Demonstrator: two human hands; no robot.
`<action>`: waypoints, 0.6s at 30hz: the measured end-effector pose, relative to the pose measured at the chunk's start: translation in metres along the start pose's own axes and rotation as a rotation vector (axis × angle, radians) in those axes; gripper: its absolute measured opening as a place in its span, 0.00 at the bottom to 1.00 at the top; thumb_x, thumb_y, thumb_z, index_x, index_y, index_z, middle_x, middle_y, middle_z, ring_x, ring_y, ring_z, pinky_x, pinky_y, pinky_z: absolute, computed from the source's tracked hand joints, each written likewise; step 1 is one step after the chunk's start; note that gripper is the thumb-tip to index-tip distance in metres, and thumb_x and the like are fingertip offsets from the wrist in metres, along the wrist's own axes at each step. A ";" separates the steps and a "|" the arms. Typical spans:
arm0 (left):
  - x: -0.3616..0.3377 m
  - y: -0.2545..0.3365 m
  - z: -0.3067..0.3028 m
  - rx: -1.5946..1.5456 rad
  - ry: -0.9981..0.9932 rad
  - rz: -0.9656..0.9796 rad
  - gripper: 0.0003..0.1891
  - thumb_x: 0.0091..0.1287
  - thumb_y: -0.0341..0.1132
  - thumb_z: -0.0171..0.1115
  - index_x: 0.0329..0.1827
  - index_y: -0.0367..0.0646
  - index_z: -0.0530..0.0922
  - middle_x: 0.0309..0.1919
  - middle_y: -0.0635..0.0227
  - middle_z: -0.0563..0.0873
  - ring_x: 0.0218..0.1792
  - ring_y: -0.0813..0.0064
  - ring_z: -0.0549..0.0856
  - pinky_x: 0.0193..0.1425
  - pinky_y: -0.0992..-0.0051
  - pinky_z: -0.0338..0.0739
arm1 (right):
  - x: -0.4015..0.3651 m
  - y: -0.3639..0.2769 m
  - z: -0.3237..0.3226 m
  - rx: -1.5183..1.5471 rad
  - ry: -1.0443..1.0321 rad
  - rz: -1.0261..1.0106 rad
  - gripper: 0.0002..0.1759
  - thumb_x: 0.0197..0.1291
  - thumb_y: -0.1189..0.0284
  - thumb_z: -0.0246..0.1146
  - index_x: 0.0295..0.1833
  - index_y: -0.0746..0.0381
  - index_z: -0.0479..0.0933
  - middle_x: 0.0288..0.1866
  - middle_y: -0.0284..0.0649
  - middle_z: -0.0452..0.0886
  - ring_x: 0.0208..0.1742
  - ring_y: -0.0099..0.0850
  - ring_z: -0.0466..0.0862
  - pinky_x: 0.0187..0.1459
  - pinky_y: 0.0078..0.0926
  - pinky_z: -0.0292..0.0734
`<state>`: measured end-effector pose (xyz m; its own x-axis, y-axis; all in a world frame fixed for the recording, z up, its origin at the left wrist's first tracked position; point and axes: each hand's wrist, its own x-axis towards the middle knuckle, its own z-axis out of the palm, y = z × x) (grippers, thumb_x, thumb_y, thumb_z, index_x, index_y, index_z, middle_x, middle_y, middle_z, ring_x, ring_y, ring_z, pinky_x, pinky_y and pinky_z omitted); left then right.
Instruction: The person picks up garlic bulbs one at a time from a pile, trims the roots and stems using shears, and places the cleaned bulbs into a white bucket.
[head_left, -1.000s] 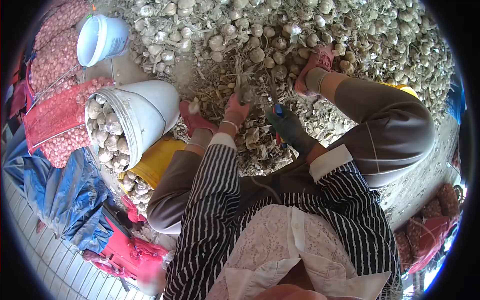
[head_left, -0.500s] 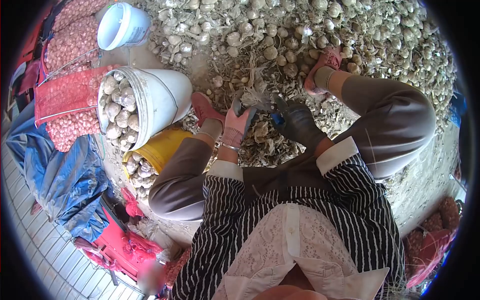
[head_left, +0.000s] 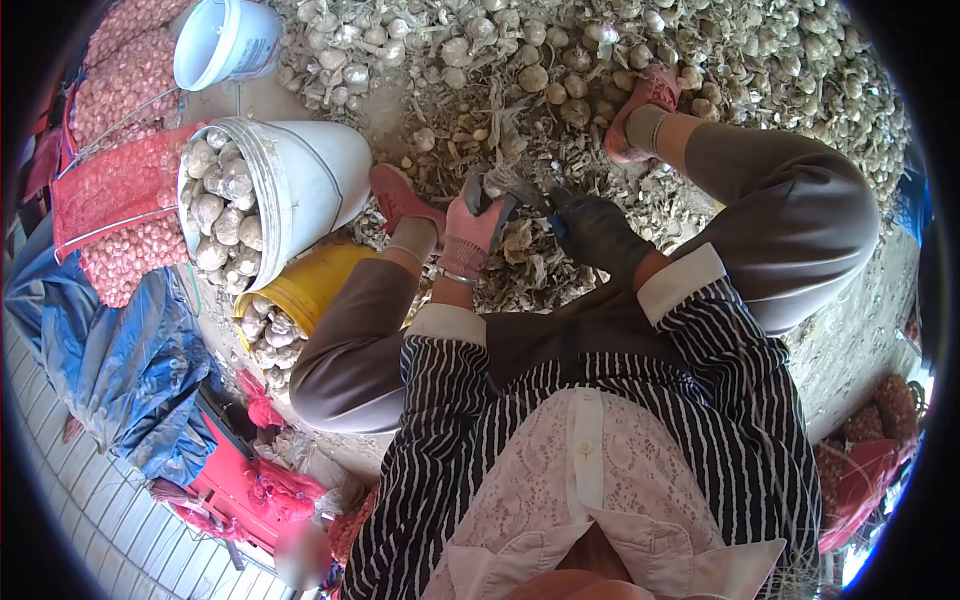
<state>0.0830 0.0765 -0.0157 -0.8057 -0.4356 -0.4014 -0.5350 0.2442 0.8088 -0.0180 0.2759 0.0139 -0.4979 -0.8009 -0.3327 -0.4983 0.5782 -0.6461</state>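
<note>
My left hand, in a pink and grey glove, is closed on a garlic bulb whose dry stalk points up and away. Close on its right, my right hand, in a dark glove, grips a tool with a blue handle. The tool's front end reaches toward the bulb, and its exact shape is hard to make out. Dry husks and cut stalks lie below both hands, between my legs.
A large pile of garlic spreads ahead and right. Left are a tilted white bucket and a yellow bucket, both holding bulbs, a pale blue bucket, red net sacks and a blue tarp.
The view has shifted slightly. The stalk, previously bunched between my hands, now extends upward, and the bulb shows more clearly in my left hand. My right hand still grips the tool.
</note>
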 end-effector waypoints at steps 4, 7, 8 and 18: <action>0.004 -0.025 0.014 -0.097 -0.014 0.067 0.20 0.63 0.29 0.66 0.58 0.34 0.76 0.48 0.64 0.86 0.46 0.75 0.85 0.53 0.74 0.78 | 0.011 0.026 0.019 -0.019 -0.011 0.075 0.11 0.57 0.66 0.61 0.41 0.62 0.76 0.35 0.49 0.82 0.40 0.48 0.83 0.44 0.44 0.77; 0.007 -0.035 0.022 -0.340 -0.044 0.033 0.20 0.64 0.28 0.64 0.59 0.35 0.75 0.48 0.63 0.86 0.47 0.74 0.84 0.54 0.73 0.79 | 0.014 0.028 0.023 0.040 0.011 0.150 0.13 0.59 0.65 0.60 0.44 0.63 0.76 0.38 0.52 0.83 0.42 0.50 0.83 0.46 0.44 0.77; 0.008 -0.042 0.024 -0.578 -0.047 -0.026 0.20 0.64 0.27 0.64 0.60 0.35 0.75 0.48 0.63 0.85 0.48 0.73 0.84 0.55 0.72 0.79 | 0.013 0.026 0.022 0.039 0.019 0.147 0.13 0.59 0.65 0.60 0.44 0.63 0.76 0.38 0.52 0.83 0.42 0.50 0.83 0.46 0.44 0.77; -0.010 0.020 0.002 -1.401 0.112 -0.284 0.19 0.72 0.44 0.55 0.61 0.45 0.70 0.56 0.59 0.78 0.61 0.60 0.76 0.68 0.58 0.69 | -0.023 -0.018 -0.005 0.439 0.020 0.243 0.29 0.60 0.56 0.64 0.59 0.66 0.72 0.52 0.56 0.78 0.50 0.46 0.82 0.53 0.38 0.75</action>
<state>0.0802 0.0875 0.0040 -0.6566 -0.4048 -0.6364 0.0688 -0.8724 0.4839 -0.0014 0.2851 0.0365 -0.5785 -0.6455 -0.4987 -0.0230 0.6240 -0.7811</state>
